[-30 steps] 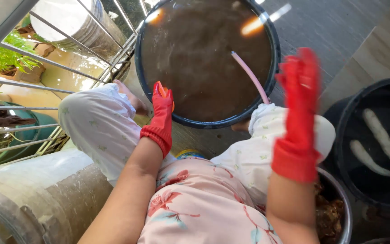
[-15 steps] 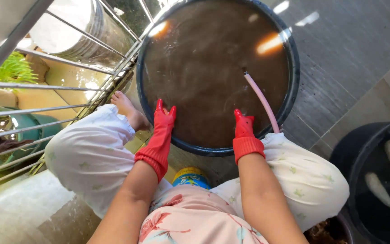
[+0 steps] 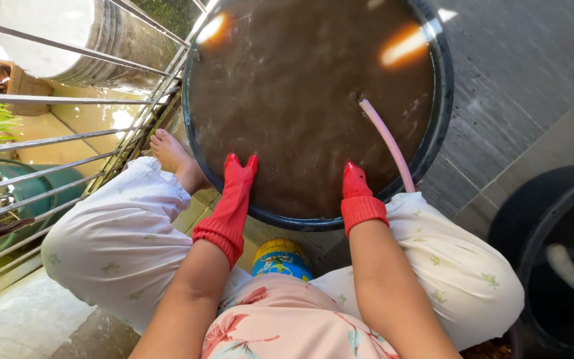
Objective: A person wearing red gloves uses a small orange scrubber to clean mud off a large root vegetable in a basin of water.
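A big round black tub [image 3: 441,113] full of murky brown water stands in front of my knees. Both my hands wear red rubber gloves. My left hand [image 3: 232,197] lies across the tub's near rim, fingers stretched toward the water and slightly apart. My right hand [image 3: 355,191] reaches over the same rim further right, and its fingertips are hidden at the brown water. A pink hose [image 3: 388,142] leans over the rim just right of my right hand, its end in the water. Neither hand holds the hose.
A metal railing [image 3: 68,136] runs along the left, with a grey drum [image 3: 68,46] and a green container [image 3: 28,189] behind it. A blue and yellow can [image 3: 280,259] sits between my knees. A black bucket [image 3: 533,226] with pale long objects stands at the right.
Both gloved hands came down from the air onto the tub's near rim; the right hand dropped furthest and now reaches into the water's edge. The view has moved closer to the tub.
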